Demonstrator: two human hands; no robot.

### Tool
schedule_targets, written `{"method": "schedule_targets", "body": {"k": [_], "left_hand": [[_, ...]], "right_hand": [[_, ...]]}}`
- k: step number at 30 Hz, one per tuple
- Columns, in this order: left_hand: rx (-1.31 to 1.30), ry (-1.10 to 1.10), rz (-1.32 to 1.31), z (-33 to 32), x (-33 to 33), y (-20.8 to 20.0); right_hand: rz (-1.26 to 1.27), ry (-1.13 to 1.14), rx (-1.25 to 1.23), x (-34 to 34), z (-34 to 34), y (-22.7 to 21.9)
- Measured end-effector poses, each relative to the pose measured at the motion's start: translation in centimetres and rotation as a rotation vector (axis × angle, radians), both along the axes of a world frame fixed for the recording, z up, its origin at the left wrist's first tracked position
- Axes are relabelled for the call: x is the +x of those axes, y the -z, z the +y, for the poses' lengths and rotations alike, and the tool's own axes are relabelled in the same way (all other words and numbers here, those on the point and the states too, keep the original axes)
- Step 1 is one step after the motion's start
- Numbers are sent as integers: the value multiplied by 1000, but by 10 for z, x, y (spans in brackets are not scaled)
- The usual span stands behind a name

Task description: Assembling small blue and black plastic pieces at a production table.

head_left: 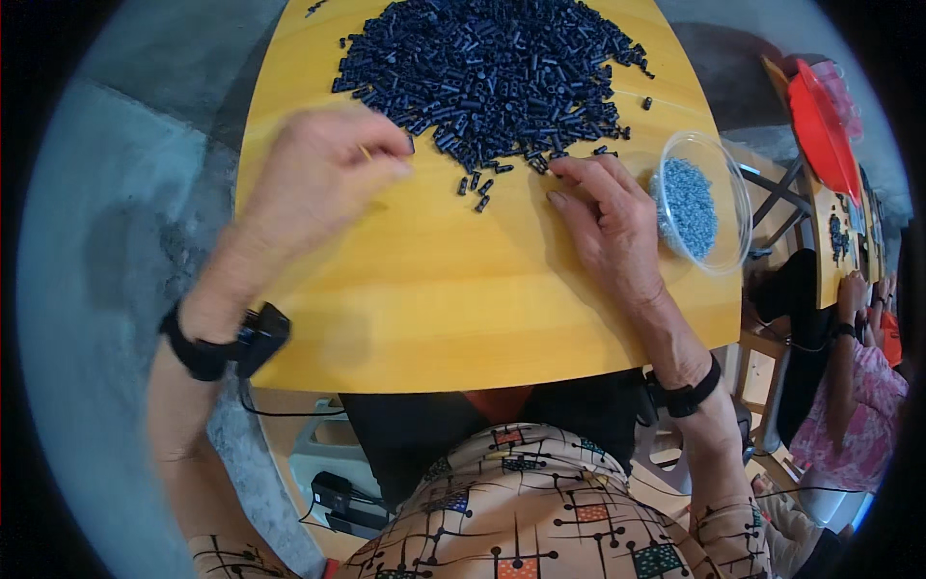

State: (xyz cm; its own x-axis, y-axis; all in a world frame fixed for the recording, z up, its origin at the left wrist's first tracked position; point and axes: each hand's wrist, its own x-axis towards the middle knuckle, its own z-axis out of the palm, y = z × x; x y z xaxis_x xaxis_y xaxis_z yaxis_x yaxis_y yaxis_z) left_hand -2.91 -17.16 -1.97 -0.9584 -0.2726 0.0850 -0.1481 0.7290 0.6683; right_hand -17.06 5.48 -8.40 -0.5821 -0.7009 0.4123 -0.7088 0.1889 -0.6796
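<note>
A yellow wooden counter [434, 309] carries a big heap of small dark blue tubes [482, 68] at its far side and a clear plastic bowl [719, 174] of pale blue bits near its right edge

black wristbands [204, 355], patterned cream shirt [540, 502]

No packages, labels, signs or screens in view

Nothing of that kind shows on the counter [463, 309], from its near edge to its far edge, or beside it.

Both hands [328, 179] [608, 222] pick at dark beads [482, 68].
</note>
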Motion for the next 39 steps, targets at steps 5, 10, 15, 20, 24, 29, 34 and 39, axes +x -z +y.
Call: {"method": "schedule_targets", "body": {"k": [5, 10, 15, 20, 24, 29, 34, 39], "left_hand": [[-106, -56, 82, 37, 1, 30], [-123, -155, 138, 55, -6, 46], [-274, -193, 138, 60, -15, 50], [-213, -245, 179, 63, -11, 56], [-175, -270, 149, 65, -8, 54], [-212, -205, 184, 66, -4, 58], [-229, -223, 192, 81, -12, 64], [-298, -234, 234, 94, -28, 62]], "right_hand": [[28, -19, -24, 2, 2, 3], [30, -19, -55, 1, 6, 7], [42, -22, -88, 1, 9, 11], [69, -30, -57, 9, 19, 10], [38, -17, -80, 10, 22, 7], [-67, 2, -76, 11, 22, 1], [-23, -9, -48, 15, 19, -6], [93, -39, -10, 27, 18, -4]]}}
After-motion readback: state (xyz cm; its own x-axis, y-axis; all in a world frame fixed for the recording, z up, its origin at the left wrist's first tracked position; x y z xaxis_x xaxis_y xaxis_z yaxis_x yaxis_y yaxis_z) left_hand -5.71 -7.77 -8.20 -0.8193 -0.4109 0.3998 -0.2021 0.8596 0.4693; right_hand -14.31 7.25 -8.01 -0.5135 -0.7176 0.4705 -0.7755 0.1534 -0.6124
